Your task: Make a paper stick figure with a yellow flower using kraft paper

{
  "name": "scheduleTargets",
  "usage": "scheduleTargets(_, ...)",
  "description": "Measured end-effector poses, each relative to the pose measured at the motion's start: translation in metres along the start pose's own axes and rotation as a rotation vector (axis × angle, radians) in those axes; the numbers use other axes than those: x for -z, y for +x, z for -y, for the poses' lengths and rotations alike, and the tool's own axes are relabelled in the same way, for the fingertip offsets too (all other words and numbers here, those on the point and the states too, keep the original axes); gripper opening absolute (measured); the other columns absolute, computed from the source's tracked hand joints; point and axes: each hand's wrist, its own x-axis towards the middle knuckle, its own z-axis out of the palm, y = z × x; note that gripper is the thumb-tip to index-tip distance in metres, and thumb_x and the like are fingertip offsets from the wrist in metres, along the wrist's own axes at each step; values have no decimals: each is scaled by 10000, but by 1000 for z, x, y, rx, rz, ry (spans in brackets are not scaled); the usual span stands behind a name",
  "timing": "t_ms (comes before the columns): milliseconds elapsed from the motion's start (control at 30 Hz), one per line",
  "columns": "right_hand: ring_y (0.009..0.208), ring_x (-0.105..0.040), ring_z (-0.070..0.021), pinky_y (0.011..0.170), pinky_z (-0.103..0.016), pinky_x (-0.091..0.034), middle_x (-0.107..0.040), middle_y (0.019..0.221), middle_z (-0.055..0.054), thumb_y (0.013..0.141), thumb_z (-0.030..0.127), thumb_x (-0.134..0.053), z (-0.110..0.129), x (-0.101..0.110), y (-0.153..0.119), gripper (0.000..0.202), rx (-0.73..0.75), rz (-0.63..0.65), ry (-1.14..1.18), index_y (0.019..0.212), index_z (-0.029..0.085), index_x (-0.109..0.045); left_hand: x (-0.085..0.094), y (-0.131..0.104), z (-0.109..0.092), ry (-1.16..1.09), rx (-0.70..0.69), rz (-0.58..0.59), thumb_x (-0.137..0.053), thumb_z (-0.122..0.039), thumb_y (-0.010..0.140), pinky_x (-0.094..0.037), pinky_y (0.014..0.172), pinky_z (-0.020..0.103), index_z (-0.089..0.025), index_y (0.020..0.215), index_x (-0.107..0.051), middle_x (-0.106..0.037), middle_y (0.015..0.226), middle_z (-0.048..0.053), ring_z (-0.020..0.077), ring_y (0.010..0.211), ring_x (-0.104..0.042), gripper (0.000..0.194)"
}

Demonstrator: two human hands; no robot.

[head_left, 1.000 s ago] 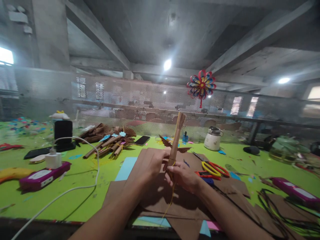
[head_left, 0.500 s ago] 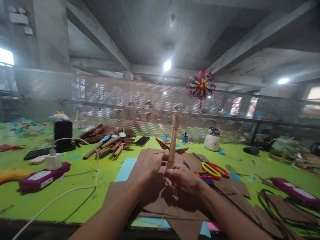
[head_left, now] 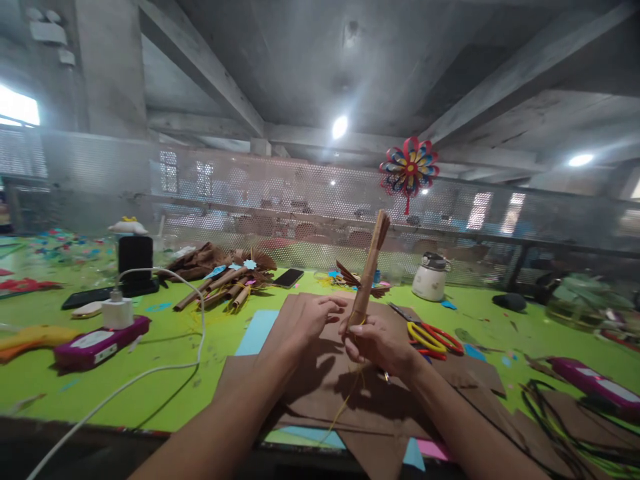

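A brown rolled paper tube (head_left: pixel 370 270) with pleated fan pieces at its sides stands tilted to the right in the middle of the view. My right hand (head_left: pixel 377 343) is closed around its lower end. Thin yellow string (head_left: pixel 345 403) hangs from that end over the brown paper sheets (head_left: pixel 320 380). Just left of the tube is my left hand (head_left: pixel 320 317), its fingers apart and holding nothing.
Scissors with yellow and red handles (head_left: pixel 435 338) lie at the right. Behind are a pile of brown tubes (head_left: pixel 225 287), a phone (head_left: pixel 289 278) and a white bottle (head_left: pixel 429 279). A white cable (head_left: pixel 201 327) runs from a purple power strip (head_left: pixel 103 343) at the left.
My left hand has come off the tube. My right hand has moved slightly right with the tube, which now leans more to the right. The view has shifted a little.
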Motion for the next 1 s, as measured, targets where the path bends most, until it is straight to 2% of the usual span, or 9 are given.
scheduleTargets(133,407,-404,-79,444,-219,-289,-550,524,-4,778,272,-524,3,-1,-3,230,-38,59,68,881,99,-636,-11,-4,-7,-122,1,52,-573,-164,670,-447,700,298,-133,861,-721,-677,899,102,185,768,-581,244)
scheduleTargets(267,385,-317,-76,449,-228,-282,-459,453,40,730,297,-513,5,-3,-5,238,-76,61,133,841,126,-636,-20,-9,-16,-214,45,90,-587,-179,682,-398,577,252,-114,919,-709,-649,772,60,119,585,-512,274)
scheduleTargets(367,398,-299,-87,463,-237,-289,-408,420,55,694,315,-521,6,-3,-5,244,-107,37,146,813,136,-636,-20,-11,-21,-240,58,90,-581,-173,690,-382,551,239,-115,891,-707,-639,762,56,107,559,-495,244)
scheduleTargets(500,420,-342,-105,477,-248,-294,-416,423,45,701,316,-497,4,-1,-5,278,-112,49,139,844,125,-642,-19,-10,-22,-240,43,100,-588,-216,740,-391,575,248,-120,804,-701,-619,670,49,121,565,-504,162)
scheduleTargets(633,422,-341,-93,462,-237,-268,-446,455,32,714,300,-502,1,0,-3,267,-108,8,70,834,105,-639,-19,-9,-19,-156,51,115,-594,-297,787,-369,592,252,-130,669,-656,-553,573,13,123,579,-493,214)
scheduleTargets(800,442,-351,-66,438,-216,-247,-463,570,26,718,287,-571,-1,-5,0,188,-109,-105,-5,773,114,-617,-17,-6,-7,-106,76,82,-637,-311,781,-331,567,238,-139,680,-629,-542,607,-12,90,550,-438,200)
scheduleTargets(900,451,-354,-53,432,-202,-238,-494,628,28,717,296,-637,-3,-5,2,188,-119,-177,-21,809,134,-612,-16,-3,-1,-127,130,43,-650,-308,770,-373,598,249,-137,751,-661,-616,679,34,117,596,-509,172)
scheduleTargets(1000,470,-390,-57,456,-199,-279,-514,637,34,719,331,-679,-7,-2,5,224,-115,-193,-38,842,158,-607,-16,-2,0,-175,170,14,-652,-319,767,-428,652,279,-140,812,-672,-671,775,89,171,697,-596,185)
